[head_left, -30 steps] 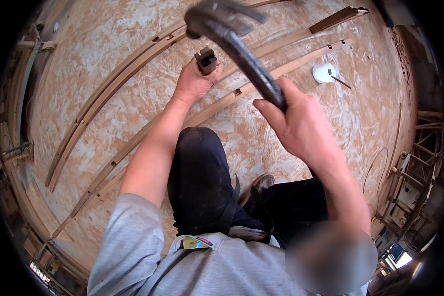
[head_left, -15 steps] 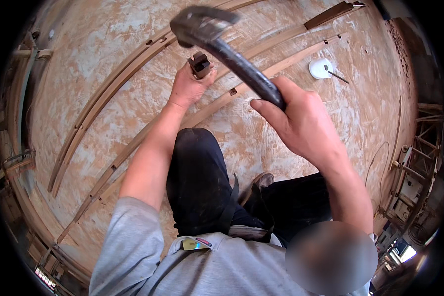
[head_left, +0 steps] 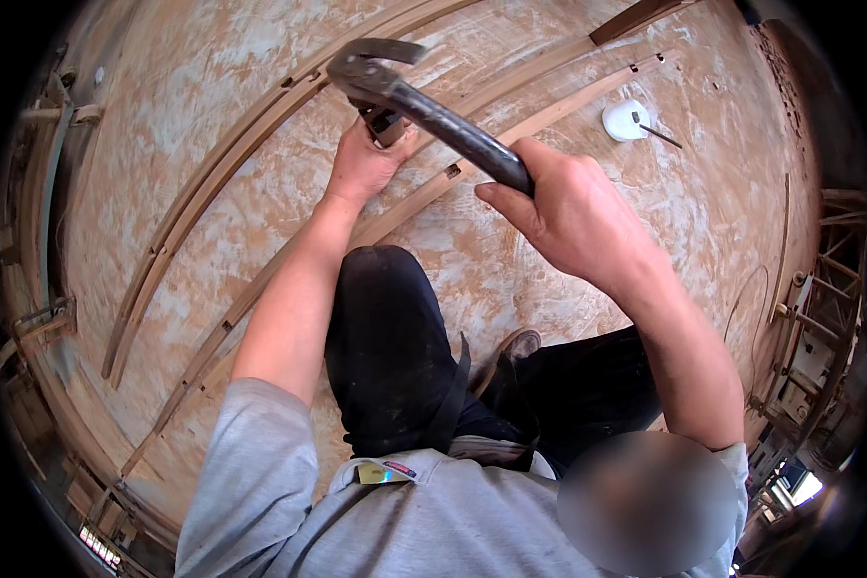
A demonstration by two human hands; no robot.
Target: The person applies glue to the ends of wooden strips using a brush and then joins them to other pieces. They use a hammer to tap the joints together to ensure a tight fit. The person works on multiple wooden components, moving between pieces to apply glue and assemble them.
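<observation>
My right hand (head_left: 578,207) is closed round the lower end of the dark handle of a claw hammer (head_left: 458,130). The hammer head is over the end of a short dark wooden piece (head_left: 387,127); whether they touch I cannot tell. My left hand (head_left: 364,166) is wrapped round that wooden piece, which stands upright with a notched end facing up. Its lower part is hidden by my hand. Under and beside my left hand runs a long pale wooden strip (head_left: 416,200) with a cut mortise hole in it.
Two long curved wooden strips (head_left: 226,140) lie on the stained floor (head_left: 549,289) at the left. A white tub (head_left: 623,120) with a dark stick stands at the right. A dark board (head_left: 636,19) lies at the far right. Timber and racks (head_left: 819,356) line the sides.
The hammer has come down and slightly left, so its head now covers part of the wooden piece's top. My left hand still holds the piece in nearly the same place.
</observation>
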